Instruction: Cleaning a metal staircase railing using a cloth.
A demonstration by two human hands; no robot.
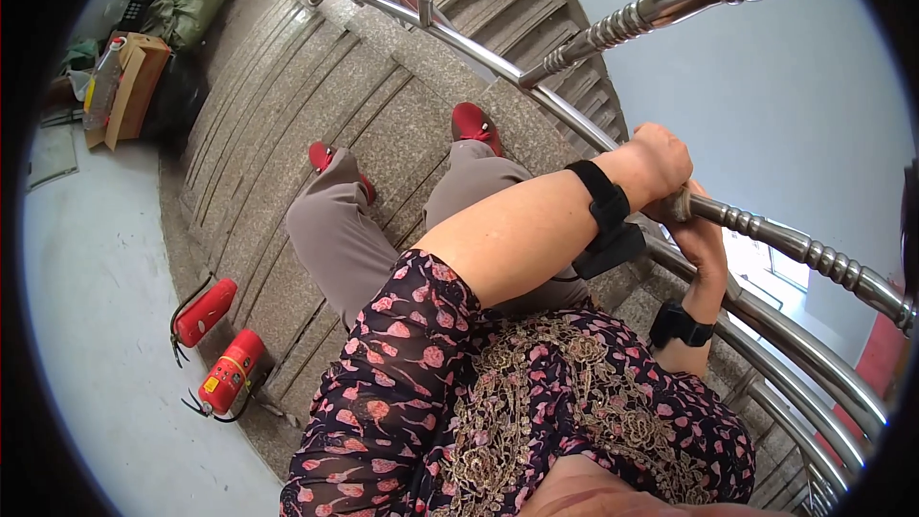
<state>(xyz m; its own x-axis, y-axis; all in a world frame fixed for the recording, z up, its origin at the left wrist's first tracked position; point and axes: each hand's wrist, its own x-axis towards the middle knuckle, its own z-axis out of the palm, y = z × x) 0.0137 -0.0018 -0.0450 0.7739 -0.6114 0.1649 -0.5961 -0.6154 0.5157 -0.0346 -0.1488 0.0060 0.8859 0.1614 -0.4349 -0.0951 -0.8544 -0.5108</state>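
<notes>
A shiny metal baluster point(766, 232) with ringed, twisted sections slants in from the right toward my hands. My left hand point(659, 161) reaches across and is closed in a fist around its end nearer the stairs. Just beside it, my right hand point(697, 237) curls around the same baluster from the other side, its fingers partly hidden. A small tan-grey patch point(681, 206) shows between the two hands; whether it is cloth I cannot tell. Black straps with small boxes point(609, 215) sit on both wrists.
Stone steps point(287, 105) lie under my red shoes point(477, 124). Another baluster point(670, 14) and metal rails point(804, 340) run along the right, with a lower stair flight point(498, 0) beyond. Two red fire extinguishers point(232, 370) and a cardboard box point(139, 86) stand by the left wall.
</notes>
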